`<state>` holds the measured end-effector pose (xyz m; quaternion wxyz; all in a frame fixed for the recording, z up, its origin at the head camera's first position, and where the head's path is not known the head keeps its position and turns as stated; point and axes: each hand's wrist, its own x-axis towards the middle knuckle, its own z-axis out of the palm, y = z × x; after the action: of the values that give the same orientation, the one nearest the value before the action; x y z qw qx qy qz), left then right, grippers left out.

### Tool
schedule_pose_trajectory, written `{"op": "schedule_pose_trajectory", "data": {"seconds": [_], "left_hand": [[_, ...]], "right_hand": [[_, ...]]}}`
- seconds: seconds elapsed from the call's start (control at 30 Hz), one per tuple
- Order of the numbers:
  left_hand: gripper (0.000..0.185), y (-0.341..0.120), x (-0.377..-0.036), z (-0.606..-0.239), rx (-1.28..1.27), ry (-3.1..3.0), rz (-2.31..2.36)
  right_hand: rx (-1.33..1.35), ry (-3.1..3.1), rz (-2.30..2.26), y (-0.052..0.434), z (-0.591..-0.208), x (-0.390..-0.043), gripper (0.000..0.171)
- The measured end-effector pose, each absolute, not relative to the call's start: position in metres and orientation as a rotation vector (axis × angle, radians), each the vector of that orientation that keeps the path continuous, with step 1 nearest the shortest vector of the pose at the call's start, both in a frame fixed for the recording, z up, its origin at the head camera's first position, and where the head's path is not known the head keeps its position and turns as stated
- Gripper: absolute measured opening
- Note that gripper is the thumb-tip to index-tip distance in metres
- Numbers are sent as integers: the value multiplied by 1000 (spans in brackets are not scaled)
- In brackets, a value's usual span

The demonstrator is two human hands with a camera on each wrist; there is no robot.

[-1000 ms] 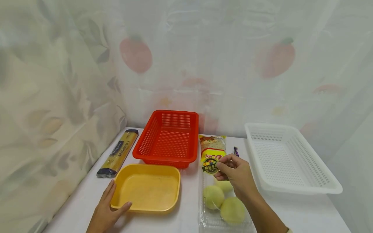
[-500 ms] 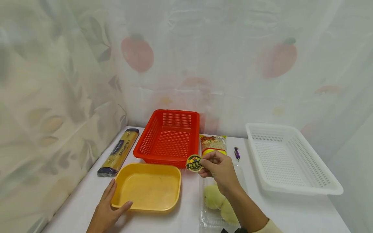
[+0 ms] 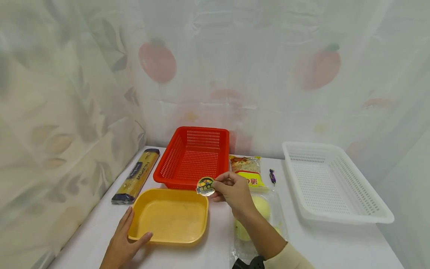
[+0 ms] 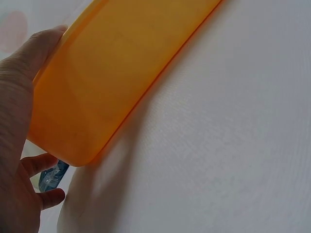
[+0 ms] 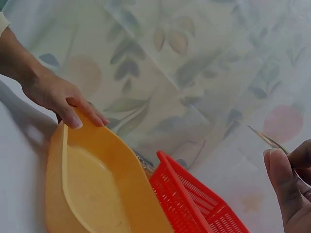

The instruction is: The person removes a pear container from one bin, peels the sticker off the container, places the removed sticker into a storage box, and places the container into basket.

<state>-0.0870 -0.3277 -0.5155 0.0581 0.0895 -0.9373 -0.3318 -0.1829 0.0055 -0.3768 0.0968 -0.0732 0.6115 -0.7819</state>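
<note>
A round black-and-gold fruit sticker (image 3: 205, 186) is pinched between thumb and fingers of my right hand (image 3: 235, 192), in front of the red basket. The right wrist view shows the sticker (image 5: 267, 138) nearly edge-on, thin and slightly bent. My left hand (image 3: 124, 239) holds the near left corner of a yellow plastic basin (image 3: 168, 220), thumb over the rim. In the left wrist view the thumb lies at the rim of the basin (image 4: 107, 73) while two fingers spread free below. Below my right arm, partly hidden, lies a clear plastic box (image 3: 280, 213) with pale green round fruits (image 3: 261, 206).
Behind the basin stands a red perforated basket (image 3: 201, 160). A spaghetti pack (image 3: 137, 175) lies at the left. A noodle bag (image 3: 246, 170) and a purple-wrapped candy (image 3: 272, 177) lie right of the basket. At the far right is a white basket (image 3: 336, 183).
My right hand has moved left with the sticker, from over the noodle bag to the red basket's front right corner. My left hand and the basin have stayed put.
</note>
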Motion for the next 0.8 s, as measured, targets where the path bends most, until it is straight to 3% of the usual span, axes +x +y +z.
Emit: {"op": "schedule_pose_trajectory", "data": {"seconds": [0.8], "left_hand": [[116,-325,-90,-512,354,-2900,-1028]], "right_hand": [[-117,1778,-2254,-64,-407,-192,8]]}}
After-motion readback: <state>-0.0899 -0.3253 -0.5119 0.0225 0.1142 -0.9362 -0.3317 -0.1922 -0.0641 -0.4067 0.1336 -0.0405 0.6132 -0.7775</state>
